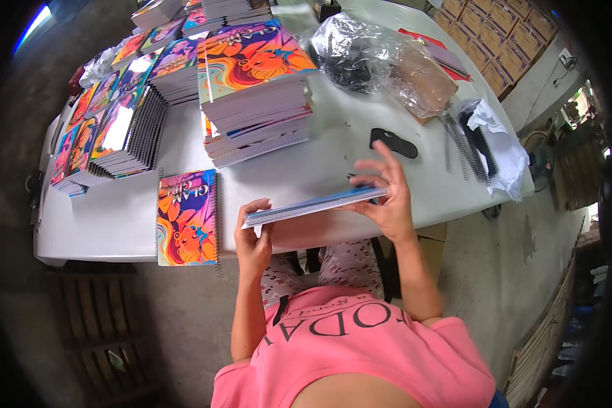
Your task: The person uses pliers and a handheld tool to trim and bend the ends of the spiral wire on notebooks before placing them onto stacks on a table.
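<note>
Edge-on above the table's front edge is a thin notebook with a bluish upper face and white page edges. My left hand pinches its left end between thumb and fingers. At the other end my right hand grips it with the thumb below, while some fingers stick up and are slightly blurred. Whether this notebook has a coil cannot be told. Left of my left hand lies a spiral notebook with a colourful illustrated cover, a loose coil end hanging past the table edge.
A tall stack of illustrated books stands ahead, with coil-bound stacks to its left. On the right lie a clear plastic bag, a black flat object, loose black coils and white crumpled wrapping on the white table.
</note>
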Tool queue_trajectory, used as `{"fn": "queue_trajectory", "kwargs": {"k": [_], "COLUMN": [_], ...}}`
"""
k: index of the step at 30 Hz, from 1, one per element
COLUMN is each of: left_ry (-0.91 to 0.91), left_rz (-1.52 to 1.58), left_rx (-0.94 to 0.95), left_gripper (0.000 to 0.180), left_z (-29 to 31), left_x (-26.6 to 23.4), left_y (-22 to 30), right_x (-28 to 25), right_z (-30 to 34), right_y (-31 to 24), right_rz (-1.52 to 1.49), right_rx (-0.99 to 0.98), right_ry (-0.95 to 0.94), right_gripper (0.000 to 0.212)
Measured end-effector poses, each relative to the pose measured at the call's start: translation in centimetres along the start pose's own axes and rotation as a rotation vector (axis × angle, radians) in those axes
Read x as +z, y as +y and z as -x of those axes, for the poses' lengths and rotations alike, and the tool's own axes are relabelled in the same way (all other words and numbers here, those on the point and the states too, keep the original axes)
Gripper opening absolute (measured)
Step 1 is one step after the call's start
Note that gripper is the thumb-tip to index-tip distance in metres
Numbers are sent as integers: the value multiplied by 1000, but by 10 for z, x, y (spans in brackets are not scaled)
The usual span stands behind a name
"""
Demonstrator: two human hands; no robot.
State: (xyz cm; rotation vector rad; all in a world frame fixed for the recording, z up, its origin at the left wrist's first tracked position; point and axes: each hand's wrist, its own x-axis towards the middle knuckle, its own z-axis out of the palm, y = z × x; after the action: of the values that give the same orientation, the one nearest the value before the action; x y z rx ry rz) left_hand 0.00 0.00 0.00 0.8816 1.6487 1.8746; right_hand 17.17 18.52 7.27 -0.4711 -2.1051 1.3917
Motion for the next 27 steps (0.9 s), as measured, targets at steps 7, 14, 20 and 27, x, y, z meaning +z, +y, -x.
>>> {"fn": "queue_trajectory", "kwargs": {"k": [7, 14, 20, 27], "left_ry": [200, 213, 361, -69], "left_rz": [-64, -113, -966, -1046], "left_rx": [35, -87, 722, 633], "left_gripper": [53, 70, 63, 20], "left_z": [-14, 5, -19, -27], "left_x": [9, 28, 82, 89], "left_y": [-2, -4, 75, 86], "right_x": [27, 43, 23, -185], "right_z": [4, 29, 26, -22], "right_y": [13, 76, 57, 105], "right_rz": [-330, -174, 34, 252], "right_rx": [85, 165, 197, 134], "right_ry": [177, 156, -52, 625], "right_gripper": [76, 46, 46, 40]}}
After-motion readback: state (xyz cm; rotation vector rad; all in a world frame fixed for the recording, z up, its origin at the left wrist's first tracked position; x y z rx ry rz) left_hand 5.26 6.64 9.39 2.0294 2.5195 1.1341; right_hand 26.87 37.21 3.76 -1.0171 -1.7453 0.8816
